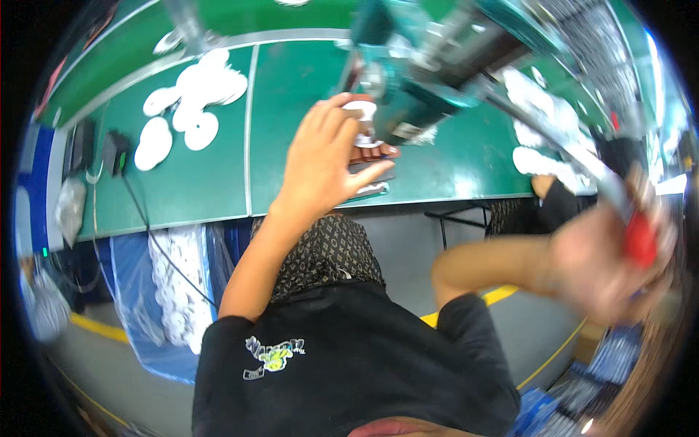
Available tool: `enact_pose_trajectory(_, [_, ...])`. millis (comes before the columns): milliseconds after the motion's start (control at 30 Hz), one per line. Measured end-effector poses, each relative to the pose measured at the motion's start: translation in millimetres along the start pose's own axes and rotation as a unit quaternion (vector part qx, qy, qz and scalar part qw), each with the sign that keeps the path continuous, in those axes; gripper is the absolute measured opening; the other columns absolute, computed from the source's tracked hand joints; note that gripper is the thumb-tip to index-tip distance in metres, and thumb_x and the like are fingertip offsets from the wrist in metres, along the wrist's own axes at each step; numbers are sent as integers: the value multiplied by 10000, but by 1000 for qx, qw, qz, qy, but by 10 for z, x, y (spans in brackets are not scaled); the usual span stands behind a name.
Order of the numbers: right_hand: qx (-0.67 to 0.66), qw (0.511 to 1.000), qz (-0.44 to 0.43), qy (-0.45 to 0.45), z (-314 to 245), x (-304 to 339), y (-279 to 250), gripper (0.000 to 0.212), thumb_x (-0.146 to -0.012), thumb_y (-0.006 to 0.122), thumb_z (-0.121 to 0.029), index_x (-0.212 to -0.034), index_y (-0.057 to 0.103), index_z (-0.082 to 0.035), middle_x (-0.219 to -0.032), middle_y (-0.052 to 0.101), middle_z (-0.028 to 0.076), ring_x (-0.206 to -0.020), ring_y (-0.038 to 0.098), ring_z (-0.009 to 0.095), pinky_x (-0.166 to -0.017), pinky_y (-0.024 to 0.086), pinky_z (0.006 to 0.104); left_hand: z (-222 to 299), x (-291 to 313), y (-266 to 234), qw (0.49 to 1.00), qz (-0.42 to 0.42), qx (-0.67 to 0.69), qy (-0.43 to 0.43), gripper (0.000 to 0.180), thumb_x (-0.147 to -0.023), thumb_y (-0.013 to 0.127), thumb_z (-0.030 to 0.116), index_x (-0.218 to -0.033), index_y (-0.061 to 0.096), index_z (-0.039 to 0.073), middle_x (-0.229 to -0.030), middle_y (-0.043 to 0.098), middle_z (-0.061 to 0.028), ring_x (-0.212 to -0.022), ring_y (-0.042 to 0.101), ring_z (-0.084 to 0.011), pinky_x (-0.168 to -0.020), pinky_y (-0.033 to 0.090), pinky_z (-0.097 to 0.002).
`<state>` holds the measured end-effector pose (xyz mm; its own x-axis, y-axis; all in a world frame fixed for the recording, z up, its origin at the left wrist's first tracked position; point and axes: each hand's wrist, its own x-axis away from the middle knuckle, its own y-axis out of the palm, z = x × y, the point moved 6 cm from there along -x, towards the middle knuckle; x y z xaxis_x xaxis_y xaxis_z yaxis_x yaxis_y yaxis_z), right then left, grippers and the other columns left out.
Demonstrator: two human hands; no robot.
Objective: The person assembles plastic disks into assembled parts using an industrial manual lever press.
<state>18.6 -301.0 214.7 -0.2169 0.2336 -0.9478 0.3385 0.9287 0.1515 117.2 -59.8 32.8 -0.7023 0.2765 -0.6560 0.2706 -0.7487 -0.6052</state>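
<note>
My left hand (320, 149) reaches over the green bench to a teal hand press (415, 109). Its bent fingers are at the edge of a white disc-like piece (362, 120) on a reddish-brown block (364, 153) under the press head. The thumb stretches out along the block's near side, and the fingertips are partly hidden. Out to the right, my right hand (601, 262), smeared by motion, is closed around the red knob (641, 240) at the end of the press's long metal lever (557, 146).
White discs (196, 91) lie in a loose pile at the bench's left, with more white pieces (546, 124) at the right. A black box (116, 153) trails a cable over the bench edge. Below stands a blue-lined bin (138, 306) holding white discs. Another person's arm (557, 200) shows at right.
</note>
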Motion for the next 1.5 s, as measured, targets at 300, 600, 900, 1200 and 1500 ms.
enact_pose_trajectory(300, [-190, 979, -21, 71, -167, 700, 4, 355, -973, 347, -319, -753, 514, -96, -613, 478, 44, -613, 466, 175, -788, 349, 392, -106, 25, 72, 998, 16, 49, -21, 628, -634, 807, 154, -1185, 554, -8, -1291, 515, -194, -1260, 475, -376, -1054, 397, -450])
enact_pose_trajectory(600, [-270, 943, 70, 182, 63, 76, 462, 433, -929, 452, -368, -1080, 555, 25, -985, 553, 188, -985, 514, 310, -1027, 306, 511, -194, 120, 67, 997, -5, 15, -78, 767, -592, 813, 99, -1309, 541, 77, -1354, 528, -85, -1242, 507, -306, -1027, 410, -418])
enact_pose_trajectory(900, [-102, 974, 117, 166, -137, 1065, 47, 334, -963, 393, -256, -639, 375, -177, -543, 402, -19, -590, 392, 129, -776, 319, 346, -188, 44, 214, 998, 5, 11, -56, 768, -586, 809, 120, -1304, 541, 67, -1361, 527, -95, -1280, 467, -330, -1059, 372, -447])
enact_pose_trajectory(1200, [-36, 999, 37, 13, 348, 263, 684, 574, -869, 521, -186, -1334, 340, 98, -1313, 450, 350, -1233, 457, 443, -1083, 300, 565, 31, 165, -81, 995, 40, -77, 47, 674, -659, 816, 184, -1252, 562, -13, -1249, 577, -156, -1220, 525, -322, -1083, 337, -530])
enact_pose_trajectory(1500, [176, 950, -237, 99, 196, 2498, 821, 483, -721, 817, -239, -1087, 584, -27, -1279, 535, 240, -1171, 536, 408, -968, 462, 496, 375, 788, -193, 909, -51, 382, -159, 418, -814, 683, 213, -1148, 629, -31, -1081, 672, -177, -984, 662, -288, -869, 507, -354])
